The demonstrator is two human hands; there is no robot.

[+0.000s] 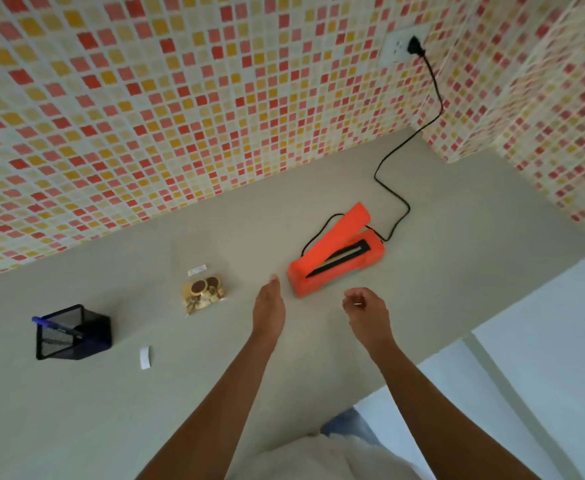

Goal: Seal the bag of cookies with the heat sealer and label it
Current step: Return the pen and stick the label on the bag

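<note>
A clear bag of cookies lies flat on the grey counter, with a small white label near its top. To its right sits the orange heat sealer, its lid raised. My left hand hovers between bag and sealer, fingers together and straight, holding nothing. My right hand hangs just in front of the sealer, fingers loosely curled, nothing visibly in it. A white paper strip lies on the counter near the front left.
A black mesh pen holder with a blue pen stands at the left. The sealer's black cord runs to a wall socket. A tiled wall stands behind, and the counter edge drops off at the right.
</note>
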